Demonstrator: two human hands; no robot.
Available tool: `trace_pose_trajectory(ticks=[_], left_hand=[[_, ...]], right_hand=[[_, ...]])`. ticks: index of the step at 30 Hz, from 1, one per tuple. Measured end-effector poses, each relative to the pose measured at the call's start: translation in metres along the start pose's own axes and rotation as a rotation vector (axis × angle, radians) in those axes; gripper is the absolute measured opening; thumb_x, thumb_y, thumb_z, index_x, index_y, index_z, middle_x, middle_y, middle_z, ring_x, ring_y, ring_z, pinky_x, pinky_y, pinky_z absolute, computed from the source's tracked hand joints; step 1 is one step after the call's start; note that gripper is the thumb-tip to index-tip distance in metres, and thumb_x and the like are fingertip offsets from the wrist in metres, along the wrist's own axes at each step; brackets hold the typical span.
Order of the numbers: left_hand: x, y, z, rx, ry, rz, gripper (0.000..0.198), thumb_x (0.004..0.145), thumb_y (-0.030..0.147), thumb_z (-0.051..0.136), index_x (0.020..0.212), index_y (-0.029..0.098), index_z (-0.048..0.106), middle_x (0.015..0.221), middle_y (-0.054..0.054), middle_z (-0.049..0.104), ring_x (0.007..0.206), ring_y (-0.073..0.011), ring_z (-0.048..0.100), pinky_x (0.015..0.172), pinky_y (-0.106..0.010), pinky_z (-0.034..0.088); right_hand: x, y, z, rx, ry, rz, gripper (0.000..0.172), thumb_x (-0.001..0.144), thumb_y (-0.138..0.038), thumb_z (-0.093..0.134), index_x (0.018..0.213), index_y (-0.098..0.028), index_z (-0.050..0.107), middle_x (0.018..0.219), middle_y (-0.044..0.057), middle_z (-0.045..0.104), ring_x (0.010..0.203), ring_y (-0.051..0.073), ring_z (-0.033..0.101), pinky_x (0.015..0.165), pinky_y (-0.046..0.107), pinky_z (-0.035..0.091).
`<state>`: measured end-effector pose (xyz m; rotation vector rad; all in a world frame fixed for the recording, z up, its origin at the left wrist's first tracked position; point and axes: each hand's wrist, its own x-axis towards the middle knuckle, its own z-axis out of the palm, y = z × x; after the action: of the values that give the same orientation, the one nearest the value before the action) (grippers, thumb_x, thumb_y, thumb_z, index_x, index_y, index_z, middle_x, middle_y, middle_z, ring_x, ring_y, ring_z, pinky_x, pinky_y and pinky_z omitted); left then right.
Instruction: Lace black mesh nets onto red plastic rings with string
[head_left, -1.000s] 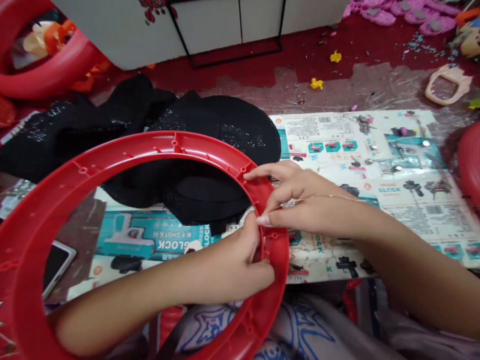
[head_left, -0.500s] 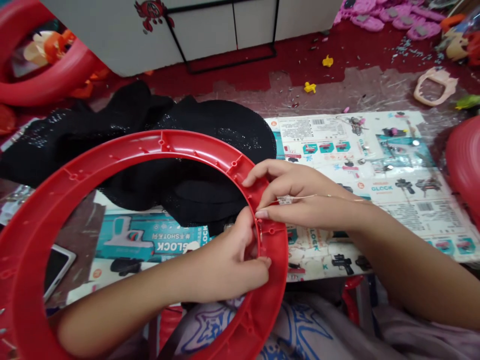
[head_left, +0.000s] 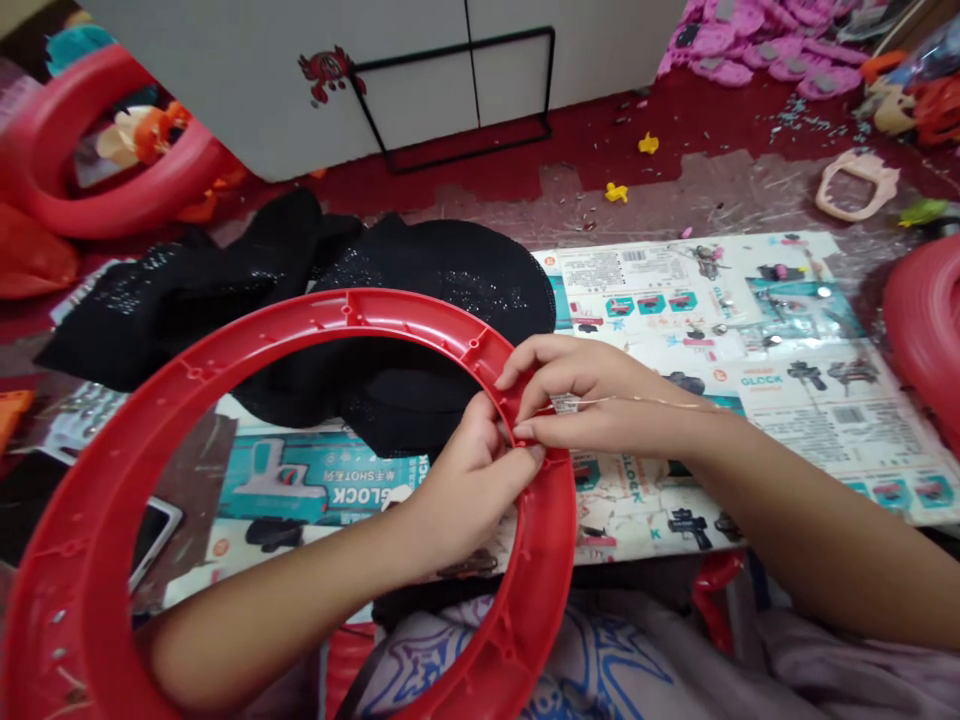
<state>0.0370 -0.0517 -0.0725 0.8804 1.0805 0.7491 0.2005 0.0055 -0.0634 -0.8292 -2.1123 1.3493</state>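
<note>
A large red plastic ring [head_left: 546, 570], with ribs and small posts along its hollow inside, is tilted over my lap and the work surface. My left hand [head_left: 469, 485] comes up through the ring's opening, and its thumb and fingers close on the inner edge at the right side. Just beside it, my right hand [head_left: 592, 385] has thumb and fingertips pinched together at the channel of the ring. A thin pale wire [head_left: 637, 400] trails from that pinch back across the hand to the wrist. The fingertips hide the wire's end.
Under the ring lie printed cardboard sheets [head_left: 787, 420] and a black cloth item with sparkles [head_left: 480, 260]. A phone [head_left: 157, 535] sits at left. Red rounded pieces [head_left: 930, 320] flank both sides. Beyond are a white cabinet [head_left: 420, 90], yellow bits [head_left: 616, 192] and pink parts [head_left: 720, 40].
My left thumb has moved up along the ring, close to the right fingertips. The right hand keeps its pinch at about the same spot. The view has shifted slightly.
</note>
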Motion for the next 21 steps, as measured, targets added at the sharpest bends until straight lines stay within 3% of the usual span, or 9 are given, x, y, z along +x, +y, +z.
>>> trace_pose_trajectory(ticks=[3, 6, 10, 13, 17, 21], left_hand=[[0.002, -0.006, -0.004, 0.115, 0.069, 0.02, 0.032, 0.085, 0.022, 0.052, 0.117, 0.02, 0.048, 0.112, -0.005, 0.057, 0.101, -0.0191, 0.055, 0.079, -0.029, 0.047], [0.0, -0.005, -0.009, 0.206, 0.06, 0.0, 0.033, 0.086, 0.02, 0.049, 0.118, 0.022, 0.047, 0.118, -0.005, 0.055, 0.107, -0.0193, 0.052, 0.084, -0.028, 0.046], [-0.007, 0.007, -0.012, 0.215, -0.043, -0.085, 0.043, 0.087, 0.025, 0.051, 0.128, 0.027, 0.038, 0.113, -0.004, 0.056, 0.09, -0.0179, 0.057, 0.07, -0.027, 0.049], [-0.011, 0.013, -0.012, 0.232, -0.086, -0.059, 0.042, 0.085, 0.023, 0.052, 0.125, 0.024, 0.039, 0.108, -0.004, 0.055, 0.085, -0.0167, 0.056, 0.066, -0.026, 0.048], [-0.012, 0.01, -0.012, 0.22, -0.107, 0.004, 0.035, 0.086, 0.022, 0.048, 0.12, 0.021, 0.039, 0.1, -0.004, 0.053, 0.079, -0.0153, 0.054, 0.062, -0.025, 0.047], [-0.012, 0.002, -0.016, 0.273, -0.153, 0.182, 0.035, 0.087, 0.022, 0.048, 0.12, 0.019, 0.038, 0.099, -0.005, 0.051, 0.083, -0.0161, 0.052, 0.065, -0.026, 0.045]], right_hand=[[0.002, 0.002, 0.003, -0.02, 0.028, 0.005, 0.011, 0.073, -0.007, 0.063, 0.073, -0.017, 0.068, 0.106, 0.003, 0.059, 0.093, 0.013, 0.06, 0.083, 0.028, 0.048], [0.004, 0.005, 0.002, 0.032, 0.08, 0.002, 0.007, 0.074, -0.013, 0.069, 0.079, -0.018, 0.069, 0.115, 0.005, 0.056, 0.107, 0.017, 0.057, 0.092, 0.034, 0.046], [0.005, 0.003, -0.007, 0.069, 0.041, -0.045, 0.007, 0.075, -0.027, 0.075, 0.076, -0.02, 0.071, 0.125, 0.005, 0.051, 0.121, 0.02, 0.049, 0.104, 0.04, 0.04], [0.007, -0.002, -0.013, 0.031, -0.009, -0.068, 0.006, 0.075, -0.027, 0.075, 0.075, -0.021, 0.072, 0.125, 0.004, 0.051, 0.121, 0.02, 0.05, 0.107, 0.041, 0.037], [0.01, -0.006, -0.017, 0.024, 0.019, -0.099, 0.004, 0.075, -0.024, 0.075, 0.075, -0.02, 0.072, 0.118, 0.005, 0.054, 0.113, 0.02, 0.054, 0.1, 0.041, 0.043], [0.011, -0.015, -0.023, -0.009, -0.015, -0.167, 0.003, 0.074, -0.021, 0.074, 0.074, -0.019, 0.072, 0.113, 0.005, 0.056, 0.102, 0.017, 0.058, 0.093, 0.039, 0.047]])
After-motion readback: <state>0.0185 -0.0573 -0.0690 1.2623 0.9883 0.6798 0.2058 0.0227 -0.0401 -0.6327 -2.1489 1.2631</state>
